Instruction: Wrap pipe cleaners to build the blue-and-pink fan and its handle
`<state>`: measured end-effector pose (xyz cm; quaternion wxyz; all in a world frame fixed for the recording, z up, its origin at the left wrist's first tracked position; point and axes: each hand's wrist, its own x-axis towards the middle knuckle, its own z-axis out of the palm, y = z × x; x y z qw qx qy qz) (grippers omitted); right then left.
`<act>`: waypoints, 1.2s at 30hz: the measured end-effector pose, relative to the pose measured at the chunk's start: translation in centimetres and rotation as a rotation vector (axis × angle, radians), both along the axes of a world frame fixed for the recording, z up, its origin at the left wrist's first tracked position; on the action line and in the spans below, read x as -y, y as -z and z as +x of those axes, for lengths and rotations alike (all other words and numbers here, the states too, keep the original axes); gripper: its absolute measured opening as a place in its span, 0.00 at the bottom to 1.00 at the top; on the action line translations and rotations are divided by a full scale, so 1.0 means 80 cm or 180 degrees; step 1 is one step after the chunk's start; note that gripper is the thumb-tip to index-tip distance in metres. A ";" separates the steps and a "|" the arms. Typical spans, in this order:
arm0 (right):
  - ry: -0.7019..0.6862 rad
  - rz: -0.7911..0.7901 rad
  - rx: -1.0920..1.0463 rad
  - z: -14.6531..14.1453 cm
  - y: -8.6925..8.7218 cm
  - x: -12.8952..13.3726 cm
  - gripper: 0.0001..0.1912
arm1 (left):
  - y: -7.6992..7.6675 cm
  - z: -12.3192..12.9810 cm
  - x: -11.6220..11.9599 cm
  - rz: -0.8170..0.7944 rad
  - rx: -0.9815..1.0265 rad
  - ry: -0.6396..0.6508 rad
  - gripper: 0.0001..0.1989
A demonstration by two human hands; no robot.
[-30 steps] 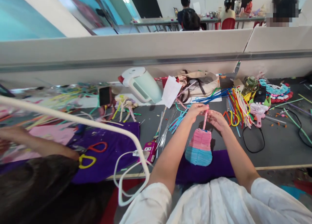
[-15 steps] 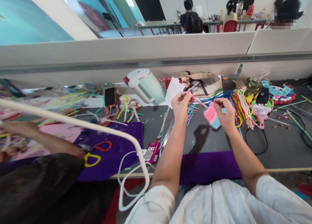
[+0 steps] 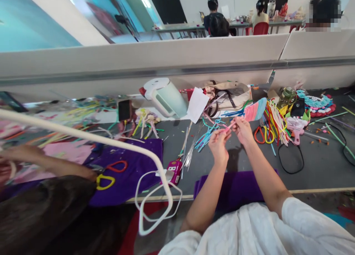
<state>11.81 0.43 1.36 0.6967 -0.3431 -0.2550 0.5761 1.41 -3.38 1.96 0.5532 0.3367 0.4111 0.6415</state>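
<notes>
Over the dark tabletop my left hand (image 3: 220,144) pinches one end of a short pink pipe cleaner (image 3: 229,128). Close beside it, my right hand (image 3: 243,132) has its fingertips closed on the other end. Just beyond the right hand is a striped pink-and-blue fuzzy piece (image 3: 255,109); whether the fingers touch it or it lies on the pile, I cannot tell. Left of my hands lies a loose bundle of blue pipe cleaners (image 3: 205,137). Scissors with red and yellow handles (image 3: 264,134) rest to the right, by red, yellow and white pipe cleaners (image 3: 276,122).
A white kettle (image 3: 166,98), a paper sheet (image 3: 197,104) and a beige bag (image 3: 235,94) stand along the back. A pink glue gun (image 3: 296,131) with a black cable lies right. At left, a white tube (image 3: 111,140) crosses before a co-worker's arm (image 3: 61,162).
My hands have come together, the right moving left and down. The striped piece now appears farther back, beyond my right hand. The scissors and blue bundle are more exposed.
</notes>
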 end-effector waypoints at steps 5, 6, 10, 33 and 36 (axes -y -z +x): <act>-0.0015 0.0022 0.0679 0.028 0.026 0.009 0.18 | 0.032 -0.012 0.002 -0.0919 0.0028 0.1189 0.17; -0.0075 0.0022 0.0767 0.033 0.031 0.010 0.19 | 0.037 -0.012 0.000 -0.1024 0.0005 0.1321 0.17; -0.0279 -0.0008 0.0962 0.046 0.046 0.011 0.19 | 0.051 -0.010 -0.006 -0.1154 -0.0068 0.1501 0.17; -0.0381 -0.0139 0.1168 0.057 0.061 0.011 0.18 | 0.084 0.008 -0.008 -0.1037 -0.0482 0.1228 0.13; -0.0358 -0.0155 0.1211 0.056 0.061 0.012 0.17 | 0.085 0.013 -0.002 -0.0606 -0.0766 0.1044 0.09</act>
